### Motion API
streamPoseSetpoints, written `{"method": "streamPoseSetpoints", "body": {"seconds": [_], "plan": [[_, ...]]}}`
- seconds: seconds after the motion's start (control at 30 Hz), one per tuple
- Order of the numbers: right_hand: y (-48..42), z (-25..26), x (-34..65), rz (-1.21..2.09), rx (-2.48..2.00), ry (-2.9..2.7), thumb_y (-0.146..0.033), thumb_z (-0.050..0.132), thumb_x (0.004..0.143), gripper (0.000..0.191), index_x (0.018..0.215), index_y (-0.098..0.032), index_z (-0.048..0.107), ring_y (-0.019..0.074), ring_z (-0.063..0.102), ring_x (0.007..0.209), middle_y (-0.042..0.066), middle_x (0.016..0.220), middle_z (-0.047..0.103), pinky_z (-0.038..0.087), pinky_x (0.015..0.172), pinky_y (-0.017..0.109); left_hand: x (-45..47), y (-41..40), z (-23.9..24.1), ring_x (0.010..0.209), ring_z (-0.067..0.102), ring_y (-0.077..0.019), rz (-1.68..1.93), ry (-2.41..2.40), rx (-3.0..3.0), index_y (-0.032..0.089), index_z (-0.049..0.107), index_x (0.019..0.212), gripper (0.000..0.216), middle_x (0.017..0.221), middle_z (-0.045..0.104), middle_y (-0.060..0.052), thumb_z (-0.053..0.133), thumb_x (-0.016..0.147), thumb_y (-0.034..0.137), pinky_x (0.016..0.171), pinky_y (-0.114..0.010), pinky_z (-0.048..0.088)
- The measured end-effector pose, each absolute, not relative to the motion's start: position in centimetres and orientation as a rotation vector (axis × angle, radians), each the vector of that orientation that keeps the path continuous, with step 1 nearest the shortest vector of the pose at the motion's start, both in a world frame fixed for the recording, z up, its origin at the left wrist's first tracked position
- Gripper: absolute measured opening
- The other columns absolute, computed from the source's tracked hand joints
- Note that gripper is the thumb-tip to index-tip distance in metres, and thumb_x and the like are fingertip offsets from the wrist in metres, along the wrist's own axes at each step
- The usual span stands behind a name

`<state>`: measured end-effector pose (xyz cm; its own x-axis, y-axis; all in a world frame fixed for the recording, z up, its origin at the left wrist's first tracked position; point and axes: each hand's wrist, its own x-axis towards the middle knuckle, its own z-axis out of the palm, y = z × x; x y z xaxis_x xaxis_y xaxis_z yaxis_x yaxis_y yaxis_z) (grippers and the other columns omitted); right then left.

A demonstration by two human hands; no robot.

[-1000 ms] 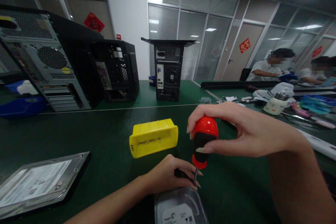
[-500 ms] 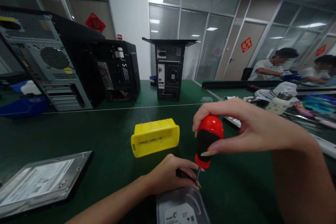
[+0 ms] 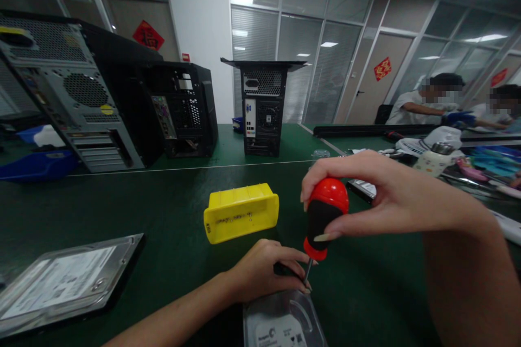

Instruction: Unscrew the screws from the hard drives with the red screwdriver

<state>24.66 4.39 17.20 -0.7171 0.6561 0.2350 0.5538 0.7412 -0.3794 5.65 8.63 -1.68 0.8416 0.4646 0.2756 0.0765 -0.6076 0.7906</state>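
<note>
In my right hand (image 3: 366, 195) is a red and black screwdriver (image 3: 321, 214), gripped by its thick handle. The shaft slants down, its tip at the far right corner of a hard drive (image 3: 280, 317) with a white label. My left hand (image 3: 271, 268) is closed at that far edge, with thumb and fingertips around the screwdriver tip. Those fingers hide the exact spot where the tip touches. The near end of the drive is cut off by the lower picture edge.
A yellow bin (image 3: 242, 214) lies beyond my left hand. To the left rests a larger hard drive (image 3: 61, 282). Computer cases (image 3: 262, 111) stand at the back. Assorted items, including a bottle (image 3: 433, 160), crowd the right side. Two people sit far right.
Both hands and the screwdriver stay nearly in place, with only a tiny shift to the right. In the background, a person's blue-gloved hands have moved.
</note>
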Motion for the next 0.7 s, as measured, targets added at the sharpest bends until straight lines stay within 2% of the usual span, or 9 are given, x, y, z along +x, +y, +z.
{"method": "streamPoseSetpoints", "body": {"seconds": [0.3, 0.43, 0.6, 0.7], "plan": [[4.6, 17.3, 24.6, 0.412, -0.916, -2.591, -0.038, 0.072, 0.075, 0.030, 0.097, -0.021, 0.060, 0.0110, 0.059, 0.070, -0.003, 0.084, 0.064, 0.041, 0.060, 0.022, 5.8, 8.7, -1.8, 0.099, 0.068, -0.0192, 0.598, 0.340, 2.094, 0.019, 0.070, 0.092, 0.018, 0.101, 0.074, -0.003, 0.076, 0.077, 0.027, 0.088, -0.025, 0.049], [4.7, 17.3, 24.5, 0.420, -0.913, -2.596, -0.036, 0.073, 0.075, 0.031, 0.098, -0.020, 0.060, 0.0097, 0.058, 0.069, -0.003, 0.084, 0.064, 0.041, 0.061, 0.021, 5.6, 8.8, -1.7, 0.095, 0.069, -0.0194, 0.566, 0.347, 2.054, 0.019, 0.070, 0.101, 0.026, 0.091, 0.075, -0.004, 0.076, 0.077, 0.026, 0.088, -0.028, 0.051], [4.6, 17.2, 24.5, 0.417, -0.916, -2.597, -0.037, 0.073, 0.076, 0.031, 0.099, -0.020, 0.060, 0.0100, 0.059, 0.071, -0.003, 0.084, 0.064, 0.042, 0.063, 0.021, 4.9, 9.5, -0.4, 0.092, 0.069, -0.0178, 0.515, 0.347, 2.090, 0.020, 0.068, 0.109, 0.035, 0.098, 0.074, -0.005, 0.077, 0.076, 0.023, 0.086, -0.028, 0.052], [4.6, 17.2, 24.5, 0.410, -0.970, -2.593, -0.036, 0.073, 0.075, 0.030, 0.098, -0.022, 0.060, 0.0105, 0.059, 0.072, -0.004, 0.085, 0.065, 0.042, 0.063, 0.022, 3.6, 9.5, 2.1, 0.091, 0.069, -0.0159, 0.443, 0.359, 2.173, 0.021, 0.068, 0.109, 0.031, 0.100, 0.073, -0.003, 0.074, 0.079, 0.019, 0.083, -0.025, 0.053]]}}
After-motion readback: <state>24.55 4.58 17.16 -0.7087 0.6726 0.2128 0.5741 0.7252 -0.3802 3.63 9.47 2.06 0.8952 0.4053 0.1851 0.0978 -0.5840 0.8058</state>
